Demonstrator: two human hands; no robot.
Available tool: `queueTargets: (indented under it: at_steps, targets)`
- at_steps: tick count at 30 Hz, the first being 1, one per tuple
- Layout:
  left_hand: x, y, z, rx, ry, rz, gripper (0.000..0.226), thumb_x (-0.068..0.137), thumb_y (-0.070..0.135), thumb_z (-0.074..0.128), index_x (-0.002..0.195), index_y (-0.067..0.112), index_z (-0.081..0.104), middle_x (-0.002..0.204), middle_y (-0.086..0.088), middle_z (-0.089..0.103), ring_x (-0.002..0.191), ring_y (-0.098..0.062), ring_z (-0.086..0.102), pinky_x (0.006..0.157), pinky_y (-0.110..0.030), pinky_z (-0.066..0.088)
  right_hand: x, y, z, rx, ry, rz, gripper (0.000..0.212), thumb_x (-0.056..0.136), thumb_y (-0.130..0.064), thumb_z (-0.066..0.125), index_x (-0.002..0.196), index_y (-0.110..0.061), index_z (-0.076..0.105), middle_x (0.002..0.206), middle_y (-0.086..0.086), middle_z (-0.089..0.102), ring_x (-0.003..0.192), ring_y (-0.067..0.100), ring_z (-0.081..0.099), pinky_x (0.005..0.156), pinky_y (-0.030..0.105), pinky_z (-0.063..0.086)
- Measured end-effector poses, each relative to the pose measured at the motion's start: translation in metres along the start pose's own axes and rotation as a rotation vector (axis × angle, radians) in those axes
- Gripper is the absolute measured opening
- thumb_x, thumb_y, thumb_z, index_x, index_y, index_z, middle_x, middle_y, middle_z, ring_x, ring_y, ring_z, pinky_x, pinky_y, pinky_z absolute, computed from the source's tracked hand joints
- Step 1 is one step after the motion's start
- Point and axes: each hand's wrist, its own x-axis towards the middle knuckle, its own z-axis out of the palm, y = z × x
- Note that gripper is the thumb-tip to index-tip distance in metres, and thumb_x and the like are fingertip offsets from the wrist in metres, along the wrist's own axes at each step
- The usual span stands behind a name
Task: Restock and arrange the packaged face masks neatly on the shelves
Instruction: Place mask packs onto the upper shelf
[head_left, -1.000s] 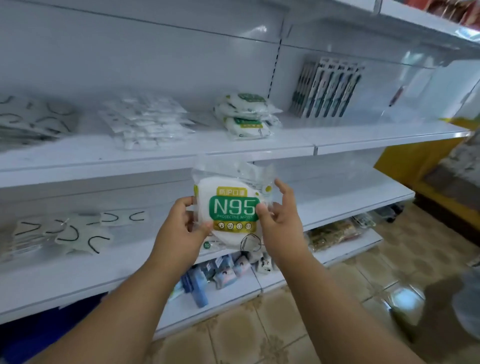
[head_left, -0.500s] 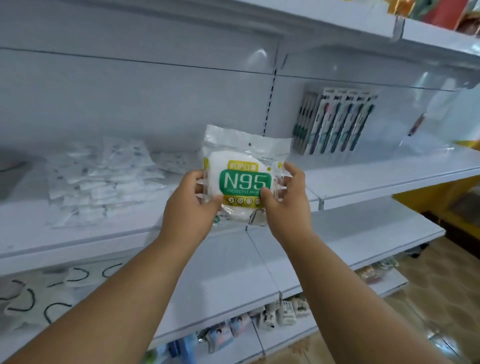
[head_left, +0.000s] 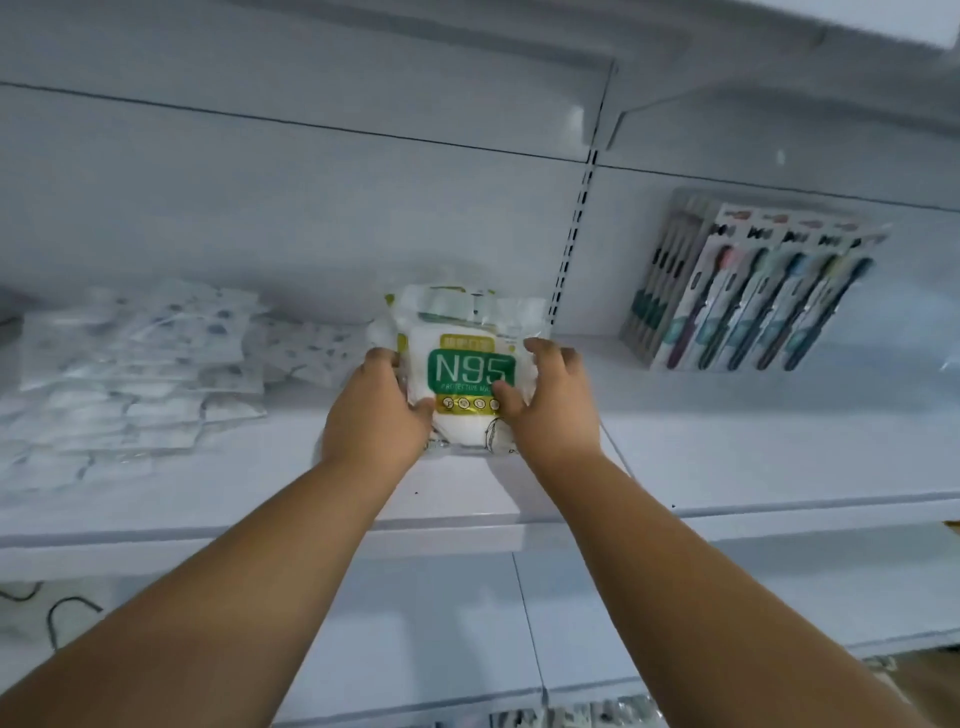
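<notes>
my left grip (head_left: 376, 415) and right grip (head_left: 553, 402) both pinch the n95 mask pack (head_left: 467, 364) by its sides, low over the shelf (head_left: 727, 441), between the patterned mask packs (head_left: 140, 364) and toothbrush packs (head_left: 748, 301).

Boxed toothbrushes (head_left: 748, 296) against back panel (head_left: 311, 208)

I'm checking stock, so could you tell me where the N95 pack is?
Mid-frame, the N95 pack sits between both hands on the shelf, with patterned mask packets leftward and toothbrush packs rightward.
</notes>
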Motion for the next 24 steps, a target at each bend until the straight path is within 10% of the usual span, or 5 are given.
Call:
queueTargets:
  at_steps: [8, 24]
  targets:
    - [-0.022, 0.007, 0.017, 0.086, 0.292, 0.125, 0.052, 0.082, 0.027, 0.08, 0.125, 0.017, 0.053, 0.121, -0.007, 0.056, 0.11, -0.027, 0.053, 0.088, -0.04, 0.049, 0.008, 0.016, -0.001, -0.098, 0.099, -0.254, 0.027, 0.091, -0.025, 0.068, 0.114, -0.012, 0.065, 0.114, 0.011, 0.059, 0.107, 0.029, 0.052, 0.092, 0.038, 0.041]
    - [-0.117, -0.044, -0.058, 0.097, 0.163, 0.363, 0.03, 0.086, 0.019, 0.073, 0.115, 0.015, 0.064, 0.108, -0.001, 0.062, 0.092, -0.022, 0.059, 0.08, -0.037, 0.05, -0.109, -0.047, -0.005, -0.008, 0.156, -0.273, 0.025, 0.089, -0.016, 0.068, 0.114, -0.012, 0.065, 0.112, 0.007, 0.062, 0.104, 0.027, 0.054, 0.09, 0.039, 0.045]
